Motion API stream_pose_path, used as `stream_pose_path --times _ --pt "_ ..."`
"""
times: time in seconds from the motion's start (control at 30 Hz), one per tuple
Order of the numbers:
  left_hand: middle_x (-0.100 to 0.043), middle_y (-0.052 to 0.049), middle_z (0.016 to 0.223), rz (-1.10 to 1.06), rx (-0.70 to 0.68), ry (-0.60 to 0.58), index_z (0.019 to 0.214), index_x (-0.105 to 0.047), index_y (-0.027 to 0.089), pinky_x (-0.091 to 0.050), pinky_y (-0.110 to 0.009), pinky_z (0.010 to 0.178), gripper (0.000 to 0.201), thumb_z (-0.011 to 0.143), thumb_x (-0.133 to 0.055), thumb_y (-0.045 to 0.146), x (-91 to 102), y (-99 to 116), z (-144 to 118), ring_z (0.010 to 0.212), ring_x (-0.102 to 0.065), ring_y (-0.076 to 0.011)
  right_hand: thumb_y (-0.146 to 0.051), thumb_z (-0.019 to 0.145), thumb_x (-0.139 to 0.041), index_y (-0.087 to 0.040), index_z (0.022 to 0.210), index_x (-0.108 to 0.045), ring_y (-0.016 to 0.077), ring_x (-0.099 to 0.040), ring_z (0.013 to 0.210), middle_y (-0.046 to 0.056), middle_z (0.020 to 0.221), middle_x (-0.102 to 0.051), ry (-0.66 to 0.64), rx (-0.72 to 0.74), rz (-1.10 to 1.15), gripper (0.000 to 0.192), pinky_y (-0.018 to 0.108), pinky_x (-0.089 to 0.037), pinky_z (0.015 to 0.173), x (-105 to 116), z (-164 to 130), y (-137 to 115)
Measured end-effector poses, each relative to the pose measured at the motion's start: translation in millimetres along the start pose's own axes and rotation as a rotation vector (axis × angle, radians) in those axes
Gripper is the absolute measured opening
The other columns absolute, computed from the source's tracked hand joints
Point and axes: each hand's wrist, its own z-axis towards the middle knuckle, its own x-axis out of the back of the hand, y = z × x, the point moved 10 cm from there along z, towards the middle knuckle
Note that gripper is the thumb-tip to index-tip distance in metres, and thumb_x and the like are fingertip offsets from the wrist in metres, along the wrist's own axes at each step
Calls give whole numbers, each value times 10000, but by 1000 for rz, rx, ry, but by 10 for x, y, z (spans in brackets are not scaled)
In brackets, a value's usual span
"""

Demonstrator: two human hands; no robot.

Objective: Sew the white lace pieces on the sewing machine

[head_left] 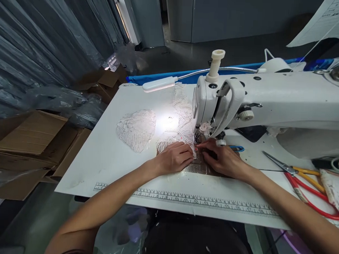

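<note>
The left hand [174,157] lay flat, unclenched, pressing the white lace fabric [178,121] onto the white desk [107,154]; the right hand [222,158] pinched its edge before the white sewing machine [270,101]; much lace lay already behind the needle, a short part remained, I judged.

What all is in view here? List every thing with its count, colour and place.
sewing machine: one, white, right on the table
lamp: one, white, on a bendy neck behind the machine
lace: several pieces, white, mid-table and under the needle
table: one, white, ruler printed along the near edge
scissors: two pairs, one yellow-handled and one red-handled, right of the hands
cardboard boxes: several, brown, left on the floor
left hand: flat on the lace
right hand: fingers by the needle
</note>
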Motion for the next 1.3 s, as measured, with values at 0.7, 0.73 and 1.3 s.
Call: stream_pose_path --times 0.7,0.73,1.3 --pt "-687 -81 968 -192 170 91 972 -663 165 -524 -332 788 194 922 -565 325 188 -157 -18 887 -640 -179 -285 883 -517 -188 835 -642 167 -591 639 44 754 -655 59 -82 6 166 289 -467 577 285 -51 -3" --pt "-687 -90 1012 -171 100 62 999 -667 166 -525 -355 827 202 905 -595 329 200 -84 -10 933 -641 -192 -289 893 -517 -196 829 -647 152 -579 603 28 721 -652 -43 -90 57 171 269 -453 541 268 -121 -43" --pt "-703 -71 895 -113 -18 68 866 -696 190 -520 -366 779 155 905 -549 218 181 -64 -36 847 -649 -188 -183 908 -460 -191 1163 -641 285 -558 1009 142 1079 -597 87 102 -250 313 471 -513 826 -170 -349 -367"
